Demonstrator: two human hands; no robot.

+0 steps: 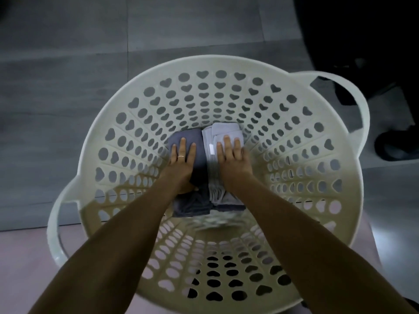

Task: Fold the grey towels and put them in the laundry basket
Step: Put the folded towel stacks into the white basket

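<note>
— Towels, count and position?
— Two folded stacks on the floor of the laundry basket (158, 64): dark grey stack (199, 168) at nine o'clock, light grey stack (212, 137) at three, touching. Individual towels cannot be counted.
— Hands?
— Left hand (181, 164) lies flat on the dark stack, fingers straight; right hand (233, 159) flat on the light one. Neither grips.
— Surroundings?
— One ring (181, 157) on the left hand; grey tiled floor (68, 64); dark shapes at two o'clock, unidentifiable.

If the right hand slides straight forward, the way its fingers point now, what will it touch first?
Probably the far wall of the laundry basket. The right hand lies flat on the light grey towel, fingers pointing to that wall, and nothing else shows beyond the towel's edge. Depth is hard to judge.
</note>
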